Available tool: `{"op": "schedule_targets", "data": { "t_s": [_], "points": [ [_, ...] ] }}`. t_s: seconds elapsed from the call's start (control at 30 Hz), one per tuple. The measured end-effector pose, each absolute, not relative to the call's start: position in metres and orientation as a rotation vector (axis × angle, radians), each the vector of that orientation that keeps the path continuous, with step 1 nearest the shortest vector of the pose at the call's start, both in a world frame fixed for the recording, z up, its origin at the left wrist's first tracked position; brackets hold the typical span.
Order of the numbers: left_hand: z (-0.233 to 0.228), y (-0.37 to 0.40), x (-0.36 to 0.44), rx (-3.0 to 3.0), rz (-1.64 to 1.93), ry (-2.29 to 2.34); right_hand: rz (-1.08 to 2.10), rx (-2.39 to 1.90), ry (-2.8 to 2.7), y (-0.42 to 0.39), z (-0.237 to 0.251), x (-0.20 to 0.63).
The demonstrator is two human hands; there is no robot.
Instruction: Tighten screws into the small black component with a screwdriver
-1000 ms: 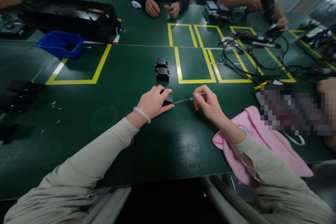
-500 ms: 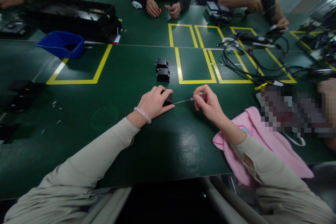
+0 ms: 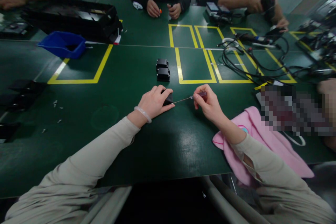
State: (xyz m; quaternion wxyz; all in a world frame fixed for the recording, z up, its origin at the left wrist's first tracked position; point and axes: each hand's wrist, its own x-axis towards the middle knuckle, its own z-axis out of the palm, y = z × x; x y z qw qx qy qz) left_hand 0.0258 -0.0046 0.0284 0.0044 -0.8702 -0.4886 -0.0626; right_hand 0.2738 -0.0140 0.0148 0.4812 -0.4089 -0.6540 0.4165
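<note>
My left hand (image 3: 154, 102) lies over a small black box (image 3: 168, 99) on the green table (image 3: 110, 77) and holds it down. My right hand (image 3: 208, 104) pinches a thin screwdriver (image 3: 193, 97) with a dark red handle. Its metal tip points left into the side of the box. Two more small black boxes (image 3: 162, 70) stand together a little farther away, in the middle of the table.
A pink cloth (image 3: 259, 136) lies by my right forearm. A blue bin (image 3: 62, 44) and a long black tray (image 3: 70, 15) sit at the far left. Tangled black cables (image 3: 252, 59) cover the far right. Other people's hands (image 3: 164, 8) work along the far edge. Small screws (image 3: 55, 104) lie at the left.
Hardly anything differs. My right hand has turned slightly on the screwdriver handle; my left hand stays on the box.
</note>
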Motion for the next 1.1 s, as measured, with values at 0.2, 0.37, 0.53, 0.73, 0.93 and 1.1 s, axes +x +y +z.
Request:
{"op": "schedule_targets", "data": {
  "t_s": [0.2,0.37,0.53,0.73,0.93,1.1],
  "points": [
    [0.0280,-0.0043,0.0258,-2.727,-0.187,-1.522,0.988,-1.019,-1.624,-0.0143,0.0160,0.2742],
    [0.0286,-0.0044,0.0260,-2.724,-0.181,-1.535,1.000,-0.990,-1.628,-0.0142,0.0166,0.2751],
    [0.0291,-0.0046,0.0262,-2.726,-0.179,-1.536,1.004,-1.010,-1.627,-0.0138,0.0148,0.2762],
    [0.0281,-0.0042,0.0259,-2.726,-0.188,-1.536,1.015,-0.987,-1.636,-0.0143,0.0166,0.2759],
    [0.0278,-0.0041,0.0256,-2.721,-0.181,-1.533,1.003,-1.036,-1.650,-0.0144,0.0177,0.2764],
    [0.0285,-0.0044,0.0257,-2.720,-0.186,-1.524,1.020,-1.009,-1.640,-0.0150,0.0177,0.2763]
  ]
}}
